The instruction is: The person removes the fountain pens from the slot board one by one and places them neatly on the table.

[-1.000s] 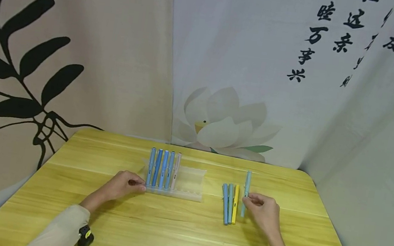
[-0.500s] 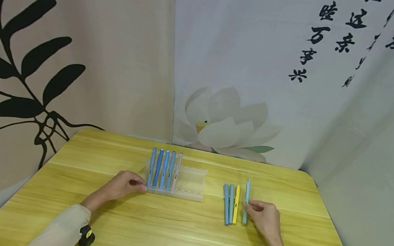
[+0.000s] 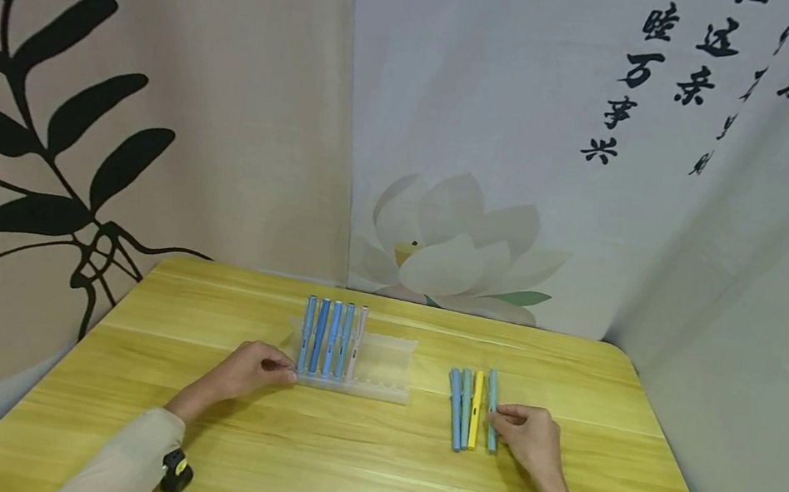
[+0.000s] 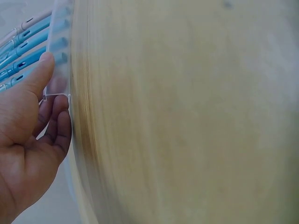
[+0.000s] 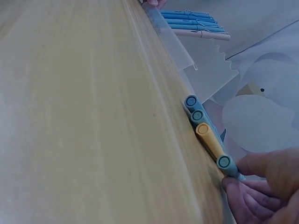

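Note:
My left hand grips the left front corner of a clear plastic pen rack. In the left wrist view the thumb presses on the front strip of the rack, with fingers curled at its end. Several blue pens and one pale pink pen stand side by side in the rack's left half. On the right, a light teal pen is pinched between thumb and fingers of my right hand. Beside it lie a yellow pen, a greenish-blue pen and a blue pen.
Everything is on a wooden table. Behind it hangs a pale cloth printed with a flower and dark characters. Bare tabletop separates the rack from the loose pens.
My right hand has brought the teal pen down toward the near side, level with the yellow pen. The left hand keeps its grip on the rack.

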`<move>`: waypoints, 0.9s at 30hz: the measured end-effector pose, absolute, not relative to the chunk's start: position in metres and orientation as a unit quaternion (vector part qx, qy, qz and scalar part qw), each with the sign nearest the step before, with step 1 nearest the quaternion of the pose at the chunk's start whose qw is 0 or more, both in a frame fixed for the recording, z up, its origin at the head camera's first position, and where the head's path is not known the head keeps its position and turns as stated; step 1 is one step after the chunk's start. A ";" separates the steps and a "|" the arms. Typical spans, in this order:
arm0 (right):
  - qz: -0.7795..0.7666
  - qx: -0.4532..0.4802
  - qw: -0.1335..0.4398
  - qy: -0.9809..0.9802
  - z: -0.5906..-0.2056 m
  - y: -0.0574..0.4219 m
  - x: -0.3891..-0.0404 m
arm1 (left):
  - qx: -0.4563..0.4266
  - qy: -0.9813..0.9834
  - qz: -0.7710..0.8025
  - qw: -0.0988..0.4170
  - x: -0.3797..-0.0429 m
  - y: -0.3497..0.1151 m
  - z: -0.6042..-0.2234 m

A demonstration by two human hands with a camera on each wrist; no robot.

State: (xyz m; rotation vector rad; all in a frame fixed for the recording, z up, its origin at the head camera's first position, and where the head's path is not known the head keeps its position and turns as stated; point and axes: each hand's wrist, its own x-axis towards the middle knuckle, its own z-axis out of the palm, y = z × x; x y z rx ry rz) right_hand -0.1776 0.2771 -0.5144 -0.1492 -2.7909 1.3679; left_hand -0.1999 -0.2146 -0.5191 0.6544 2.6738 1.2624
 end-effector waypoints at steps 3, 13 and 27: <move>0.436 -0.042 0.017 -0.899 -0.515 0.277 -0.178 | 0.216 0.880 0.418 0.057 -0.200 -0.215 -0.519; 0.433 -0.045 0.017 -0.900 -0.514 0.274 -0.178 | 0.212 0.882 0.417 0.059 -0.200 -0.215 -0.518; 0.414 0.001 0.055 -0.909 -0.495 0.270 -0.185 | 0.212 0.882 0.416 0.059 -0.199 -0.215 -0.516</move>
